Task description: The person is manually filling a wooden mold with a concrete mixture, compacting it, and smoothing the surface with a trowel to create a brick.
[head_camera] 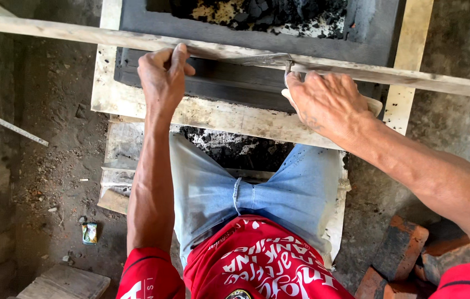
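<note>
Left fingers [173,55] curled over wooden batten [80,34]; right hand [326,102] around trowel [262,60].

small packet [89,233] | on dirt floor, lower left | rectangular, yellow-green

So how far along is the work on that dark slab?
Done: the dark grey slab near the hands looks smooth. In hand: left hand steadies the wooden lath; right hand holds a trowel. Left: loose black lumps in the middle remain unlevelled.

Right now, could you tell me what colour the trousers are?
Light blue denim trousers, seen best in the head view.
</note>
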